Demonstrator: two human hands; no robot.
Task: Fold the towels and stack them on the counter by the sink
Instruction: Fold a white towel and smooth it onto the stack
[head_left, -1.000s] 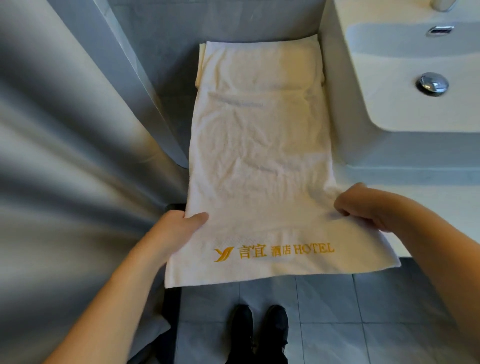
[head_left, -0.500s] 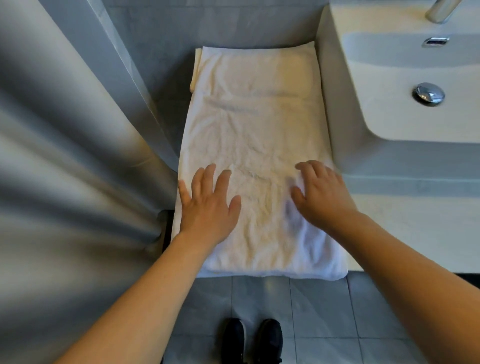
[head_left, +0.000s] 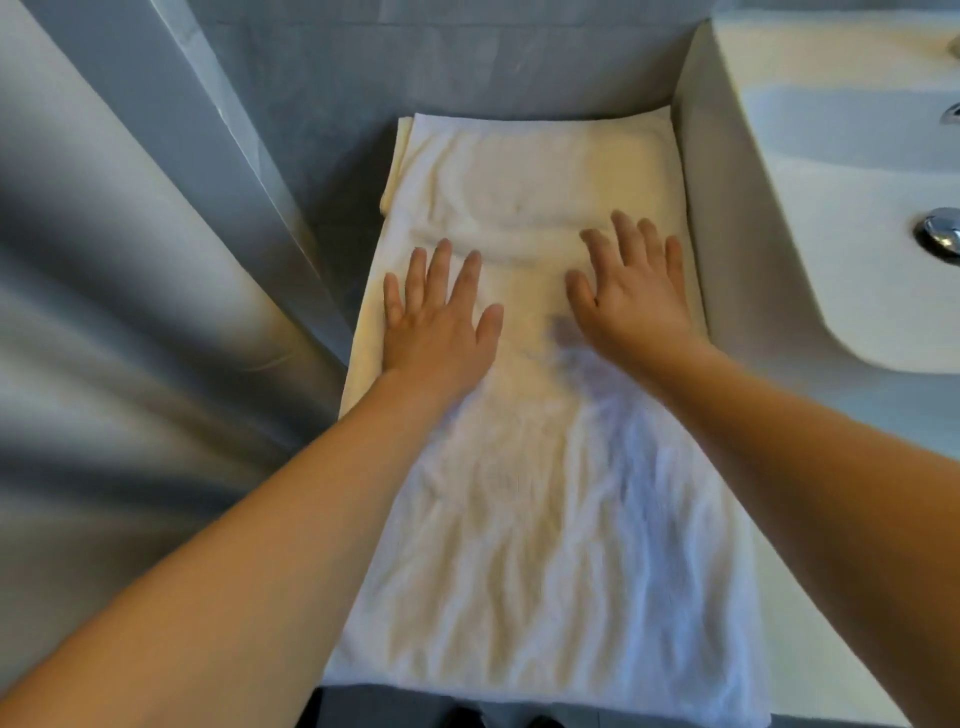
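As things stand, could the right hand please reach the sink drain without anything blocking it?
Probably yes. The right hand lies flat on the towel beside the sink; only the sink's raised wall stands between it and the drain.

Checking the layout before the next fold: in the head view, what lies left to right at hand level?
Grey curtain → left hand → right hand → sink basin → drain plug. Both hands rest flat on the towel.

left hand (head_left: 439, 317): flat, fingers spread | right hand (head_left: 631, 288): flat, fingers spread | arms extended
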